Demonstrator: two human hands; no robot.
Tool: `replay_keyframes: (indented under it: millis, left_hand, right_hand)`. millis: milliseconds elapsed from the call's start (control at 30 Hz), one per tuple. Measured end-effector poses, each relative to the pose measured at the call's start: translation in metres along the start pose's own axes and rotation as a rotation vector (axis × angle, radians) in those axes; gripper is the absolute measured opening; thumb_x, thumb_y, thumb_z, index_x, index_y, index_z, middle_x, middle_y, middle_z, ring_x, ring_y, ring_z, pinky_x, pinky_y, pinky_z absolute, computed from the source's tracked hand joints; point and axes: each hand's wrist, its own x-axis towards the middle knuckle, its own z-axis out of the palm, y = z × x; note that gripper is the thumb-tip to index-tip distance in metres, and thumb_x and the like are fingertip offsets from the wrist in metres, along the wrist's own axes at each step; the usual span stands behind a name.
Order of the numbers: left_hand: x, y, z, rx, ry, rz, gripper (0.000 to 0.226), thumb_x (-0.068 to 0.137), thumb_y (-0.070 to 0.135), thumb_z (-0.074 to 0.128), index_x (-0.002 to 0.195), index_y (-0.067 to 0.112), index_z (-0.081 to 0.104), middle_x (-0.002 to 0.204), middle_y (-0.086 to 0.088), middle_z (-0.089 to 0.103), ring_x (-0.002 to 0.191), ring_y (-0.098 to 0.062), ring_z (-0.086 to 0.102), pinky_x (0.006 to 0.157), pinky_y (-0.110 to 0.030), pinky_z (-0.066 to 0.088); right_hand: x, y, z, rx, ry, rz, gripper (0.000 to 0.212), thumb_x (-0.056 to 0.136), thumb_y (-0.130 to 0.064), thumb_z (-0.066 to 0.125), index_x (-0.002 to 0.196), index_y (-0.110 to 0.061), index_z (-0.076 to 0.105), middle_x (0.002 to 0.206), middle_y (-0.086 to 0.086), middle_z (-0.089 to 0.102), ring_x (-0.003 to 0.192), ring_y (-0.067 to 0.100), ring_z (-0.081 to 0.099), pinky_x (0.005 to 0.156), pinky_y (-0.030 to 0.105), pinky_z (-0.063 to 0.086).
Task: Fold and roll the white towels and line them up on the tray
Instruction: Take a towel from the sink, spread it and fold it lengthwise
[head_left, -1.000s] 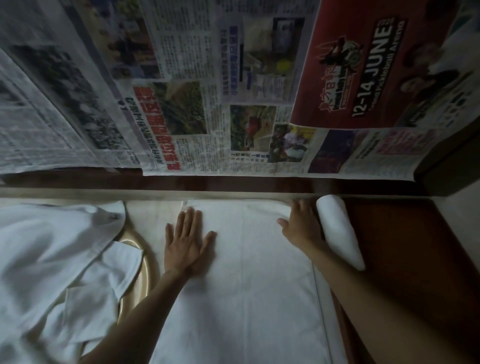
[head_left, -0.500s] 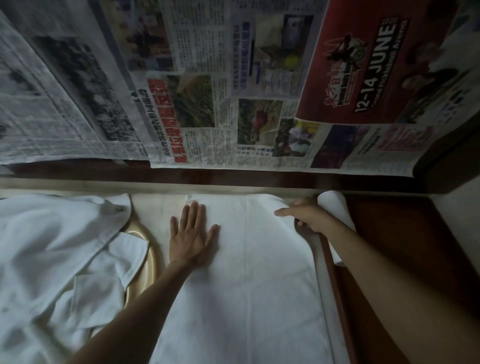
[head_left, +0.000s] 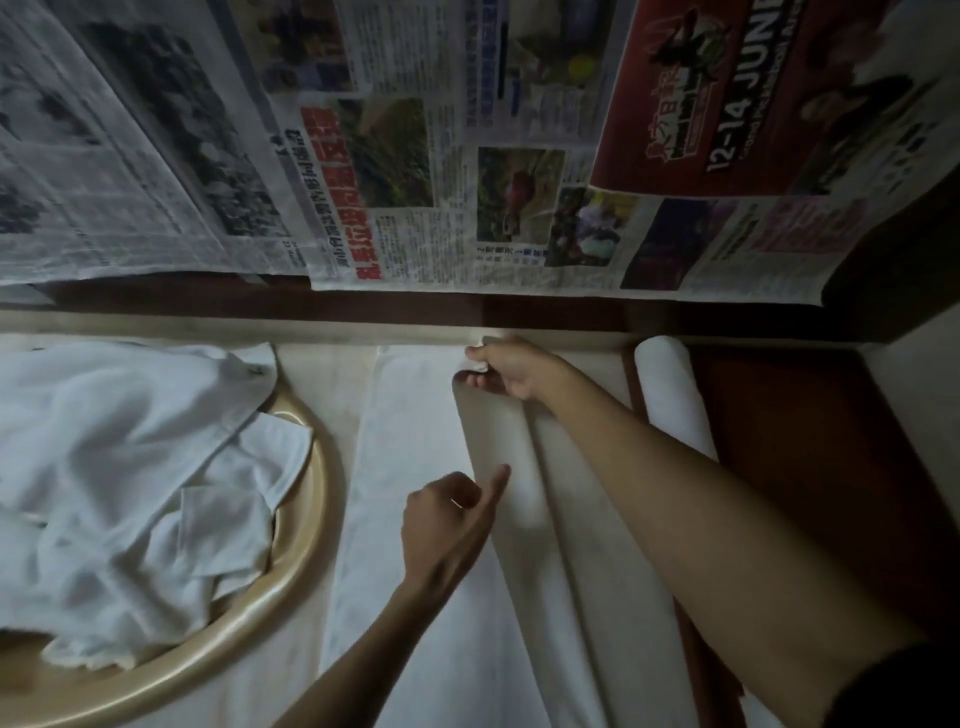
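Since the earlier frames the right hand (head_left: 511, 366) has left the towel's far right corner and now pinches that edge, drawn over toward the middle, while the left hand (head_left: 447, 525), flat before, has its fingers curled with the thumb pressing the fold. The white towel (head_left: 410, 467) lies long on the desk (head_left: 810, 415), its right side folded over in a soft ridge. A rolled towel (head_left: 670, 395) lies just right. The gold tray (head_left: 306, 519) at left holds a heap of loose towels (head_left: 119, 467).
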Motion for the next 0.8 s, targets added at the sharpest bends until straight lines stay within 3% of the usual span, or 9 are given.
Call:
replay_keyframes:
  millis: [100,200,300,400,500,600,733,800]
  left_hand:
    - [-0.021,-0.002,0.012,0.023,-0.103,-0.054,0.048,0.073,0.071,0.07,0.062,0.025,0.066,0.06,0.015,0.065,0.061,0.001,0.061,0.06,-0.016,0.047]
    - [-0.026,-0.008,0.014,-0.012,-0.078,-0.124,0.043,0.068,0.058,0.082,0.085,0.024,0.062,0.072,0.013,0.068,0.065,-0.002,0.063,0.062,-0.015,0.045]
    - [-0.025,-0.018,0.013,-0.14,-0.177,-0.172,0.023,0.076,0.039,0.083,0.081,0.023,0.068,0.067,0.01,0.071,0.058,-0.014,0.069,0.064,-0.039,0.059]
    - [-0.031,-0.017,0.002,-0.25,-0.144,-0.11,0.025,0.088,0.023,0.073,0.066,0.012,0.072,0.061,-0.002,0.07,0.06,-0.022,0.07,0.061,-0.048,0.059]
    - [-0.035,-0.012,-0.015,-0.419,-0.083,-0.127,0.028,0.094,0.024,0.067,0.072,0.008,0.074,0.069,-0.009,0.072,0.069,-0.026,0.072,0.065,-0.046,0.061]
    - [-0.035,-0.015,-0.035,-0.487,-0.031,-0.126,0.032,0.097,0.031,0.062,0.074,0.011,0.074,0.071,-0.012,0.071,0.074,-0.03,0.072,0.067,-0.05,0.061]
    - [-0.028,-0.035,-0.057,-0.464,0.051,-0.182,0.034,0.099,0.031,0.058,0.071,0.014,0.071,0.061,0.002,0.062,0.063,-0.017,0.061,0.064,-0.051,0.057]
    - [-0.02,-0.051,-0.065,-0.448,0.104,-0.217,0.036,0.098,0.033,0.058,0.07,0.013,0.069,0.058,0.004,0.058,0.061,-0.015,0.056,0.059,-0.046,0.053]
  right_hand:
    - [-0.005,0.001,0.002,0.015,0.023,0.001,0.041,0.105,-0.01,0.045,0.144,-0.012,0.032,0.066,0.013,0.068,0.041,0.005,0.058,0.042,0.012,0.045]
    - [-0.005,0.002,-0.001,0.044,0.043,0.0,0.026,0.106,-0.011,0.044,0.131,-0.014,0.037,0.069,0.014,0.068,0.04,0.005,0.057,0.042,0.012,0.044]
    - [-0.009,0.0,-0.002,0.068,0.069,-0.005,0.003,0.105,-0.008,0.045,0.103,-0.01,0.045,0.079,0.015,0.065,0.038,0.005,0.057,0.038,0.013,0.042]
    - [-0.009,0.0,-0.002,0.019,0.14,-0.071,0.023,0.097,0.0,0.053,0.077,-0.012,0.051,0.072,0.009,0.059,0.033,0.0,0.047,0.035,0.011,0.035]
    - [-0.009,-0.006,0.004,0.013,0.223,-0.151,0.011,0.09,-0.001,0.064,0.083,-0.008,0.06,0.063,0.005,0.054,0.033,0.0,0.041,0.036,0.011,0.032]
    - [-0.006,-0.014,0.022,0.089,0.243,-0.178,0.006,0.088,0.0,0.065,0.088,-0.005,0.061,0.064,0.009,0.059,0.037,0.005,0.049,0.036,0.014,0.039]
    - [0.004,-0.021,0.051,0.12,0.254,-0.162,0.01,0.088,0.002,0.059,0.082,-0.005,0.063,0.065,0.012,0.064,0.038,0.008,0.054,0.037,0.016,0.042]
    - [0.012,-0.022,0.065,0.121,0.265,-0.158,0.01,0.088,0.001,0.058,0.084,-0.007,0.062,0.067,0.013,0.066,0.04,0.01,0.055,0.038,0.017,0.042]
